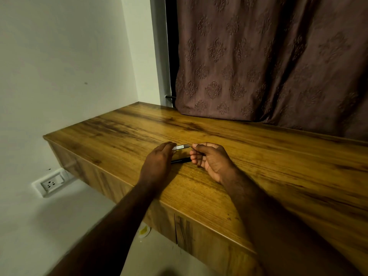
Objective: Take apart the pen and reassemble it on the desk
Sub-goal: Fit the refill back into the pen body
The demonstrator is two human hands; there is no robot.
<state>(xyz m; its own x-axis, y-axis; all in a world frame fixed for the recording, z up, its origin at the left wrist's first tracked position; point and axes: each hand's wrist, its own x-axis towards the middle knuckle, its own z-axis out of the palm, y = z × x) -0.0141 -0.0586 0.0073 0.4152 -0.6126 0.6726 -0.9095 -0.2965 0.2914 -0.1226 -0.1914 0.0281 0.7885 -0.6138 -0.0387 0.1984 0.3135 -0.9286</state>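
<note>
Fingers (168, 144) pinch slim labelled barrel (180, 147) over grained desk (258, 156).

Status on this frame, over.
Left hand holds pale pen barrel. Right hand curled at its tip, grip unclear. Black pen piece on desk between hands. Nothing in the way.

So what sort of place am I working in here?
Most likely a room in a home, perhaps a bedroom or study: a wood-grain desk with cabinet doors below, a patterned brown curtain hanging behind it, and a wall socket low on the wall.
</note>
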